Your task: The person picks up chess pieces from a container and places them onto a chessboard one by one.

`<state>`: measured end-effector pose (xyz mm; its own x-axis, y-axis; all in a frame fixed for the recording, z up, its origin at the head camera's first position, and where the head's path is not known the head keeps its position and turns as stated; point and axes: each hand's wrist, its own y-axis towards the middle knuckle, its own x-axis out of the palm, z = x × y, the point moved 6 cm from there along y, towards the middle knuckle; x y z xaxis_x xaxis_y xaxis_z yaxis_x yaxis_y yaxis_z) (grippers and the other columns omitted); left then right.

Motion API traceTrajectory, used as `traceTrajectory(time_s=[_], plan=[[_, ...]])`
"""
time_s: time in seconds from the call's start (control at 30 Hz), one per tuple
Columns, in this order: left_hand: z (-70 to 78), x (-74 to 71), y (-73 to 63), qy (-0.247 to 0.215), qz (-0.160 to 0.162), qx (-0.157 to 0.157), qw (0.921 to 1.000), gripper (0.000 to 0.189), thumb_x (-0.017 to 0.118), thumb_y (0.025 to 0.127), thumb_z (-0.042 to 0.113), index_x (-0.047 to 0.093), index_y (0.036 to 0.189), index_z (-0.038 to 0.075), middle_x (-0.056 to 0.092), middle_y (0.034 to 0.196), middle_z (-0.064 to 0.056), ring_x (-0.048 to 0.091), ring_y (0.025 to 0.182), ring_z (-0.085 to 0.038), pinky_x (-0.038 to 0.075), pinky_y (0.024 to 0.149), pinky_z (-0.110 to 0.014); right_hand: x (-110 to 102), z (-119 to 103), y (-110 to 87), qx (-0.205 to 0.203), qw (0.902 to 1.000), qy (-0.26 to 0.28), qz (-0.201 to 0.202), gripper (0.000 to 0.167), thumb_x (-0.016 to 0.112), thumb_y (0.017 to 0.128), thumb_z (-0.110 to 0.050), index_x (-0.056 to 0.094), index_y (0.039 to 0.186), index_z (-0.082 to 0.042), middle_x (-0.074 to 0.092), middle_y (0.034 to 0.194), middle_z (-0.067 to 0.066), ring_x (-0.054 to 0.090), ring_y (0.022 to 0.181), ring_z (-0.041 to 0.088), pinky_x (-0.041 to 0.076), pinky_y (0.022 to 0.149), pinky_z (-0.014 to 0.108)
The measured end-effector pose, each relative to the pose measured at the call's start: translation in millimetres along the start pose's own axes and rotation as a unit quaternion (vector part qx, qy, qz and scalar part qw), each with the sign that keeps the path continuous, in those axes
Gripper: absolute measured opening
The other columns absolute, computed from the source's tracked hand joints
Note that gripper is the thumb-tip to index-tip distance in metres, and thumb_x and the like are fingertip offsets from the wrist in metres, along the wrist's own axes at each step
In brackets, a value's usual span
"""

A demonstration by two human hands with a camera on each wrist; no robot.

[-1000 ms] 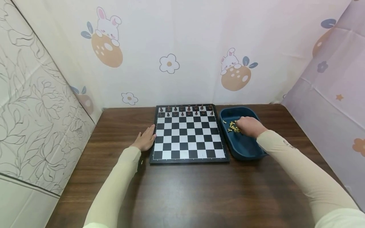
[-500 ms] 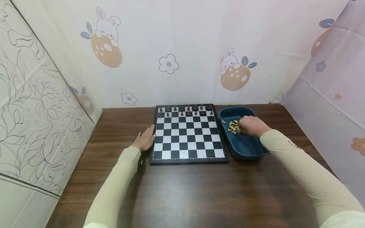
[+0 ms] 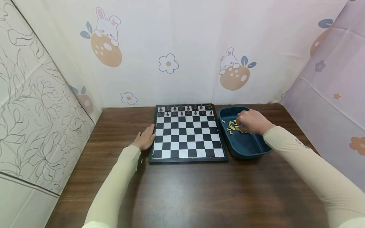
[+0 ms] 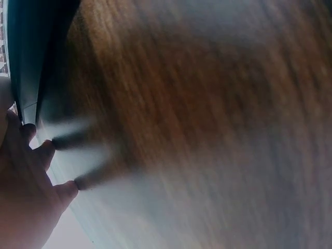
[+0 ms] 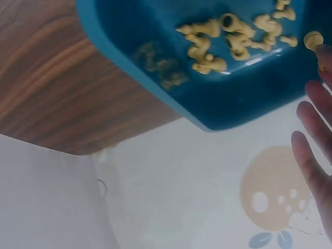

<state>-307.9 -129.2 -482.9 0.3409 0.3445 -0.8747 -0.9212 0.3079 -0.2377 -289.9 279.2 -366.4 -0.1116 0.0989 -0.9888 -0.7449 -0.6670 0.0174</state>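
A chessboard (image 3: 187, 136) lies on the table with dark red chess pieces (image 3: 188, 110) standing in two rows along its far side. My left hand (image 3: 144, 138) rests at the board's left edge, fingers extended. Over the blue tray (image 3: 245, 148), right of the board, is my right hand (image 3: 253, 122). In the right wrist view it pinches a pale yellow chess piece (image 5: 313, 40) by the fingertips, base end showing; the rest of that piece is hidden behind the fingers. Loose yellow chess pieces (image 5: 238, 39) lie in a heap inside the tray.
The brown wooden table (image 3: 182, 190) extends in front of the board and to both sides. Behind it hangs a printed cloth (image 3: 196, 38), with walls close at left and right. The tray stands right beside the board's right edge.
My right hand has risen slightly from the heap of yellow pieces and shifted a little to the right. The left hand has stayed at the board's edge.
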Motion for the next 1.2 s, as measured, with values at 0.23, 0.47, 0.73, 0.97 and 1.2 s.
traceTrajectory(time_s=[0.23,0.47,0.73,0.97,1.2], plan=[[1.0,-0.7,-1.2,-0.001,0.003,0.001,1.0000,0.058,0.026,0.105,0.028,0.004,0.153,0.003,0.006,0.159,-0.013,0.008,0.144,-0.030,0.004,0.111,-0.059,-17.4,-13.6,2.9,-0.011,0.9998,-0.015,0.006,0.006,0.079,0.074,-0.010,0.073,0.075,-0.009,0.062,0.072,0.002,0.054,0.067,0.019,0.044,0.054,0.032],[-1.1,1.8,0.2,0.008,0.001,0.007,0.9999,0.059,0.024,0.105,0.029,0.000,0.153,0.004,0.002,0.159,-0.012,0.007,0.144,-0.030,0.003,0.111,-0.059,-26.1,-27.3,7.0,-0.018,0.9996,-0.020,0.000,0.007,0.080,0.074,-0.013,0.076,0.079,-0.011,0.065,0.077,0.001,0.056,0.070,0.019,0.044,0.056,0.031],[-0.5,1.0,1.2,0.017,0.005,0.015,0.9997,0.058,0.025,0.105,0.028,0.003,0.153,0.006,0.000,0.159,-0.011,0.008,0.144,-0.032,0.006,0.110,-0.061,-35.3,-56.0,14.8,-0.044,0.9982,-0.041,0.002,0.012,0.084,0.071,-0.015,0.076,0.079,-0.011,0.066,0.076,0.001,0.056,0.069,0.018,0.042,0.055,0.028],[-1.7,2.7,2.2,0.019,-0.001,0.013,0.9997,0.058,0.025,0.105,0.030,0.004,0.154,0.008,0.001,0.160,-0.009,0.009,0.144,-0.030,0.006,0.110,-0.061,-26.5,-78.5,23.4,-0.060,0.9969,-0.051,-0.008,0.007,0.080,0.073,-0.012,0.074,0.076,-0.012,0.065,0.077,0.000,0.053,0.068,0.016,0.034,0.052,0.026],[-1.6,0.7,2.1,0.016,0.004,0.013,0.9998,0.057,0.024,0.105,0.029,0.004,0.154,0.008,0.001,0.160,-0.009,0.009,0.144,-0.030,0.005,0.111,-0.060,-15.6,-94.5,28.2,-0.080,0.9950,-0.052,-0.029,0.006,0.077,0.075,-0.014,0.075,0.081,-0.013,0.067,0.081,0.001,0.054,0.071,0.018,0.041,0.057,0.028]])
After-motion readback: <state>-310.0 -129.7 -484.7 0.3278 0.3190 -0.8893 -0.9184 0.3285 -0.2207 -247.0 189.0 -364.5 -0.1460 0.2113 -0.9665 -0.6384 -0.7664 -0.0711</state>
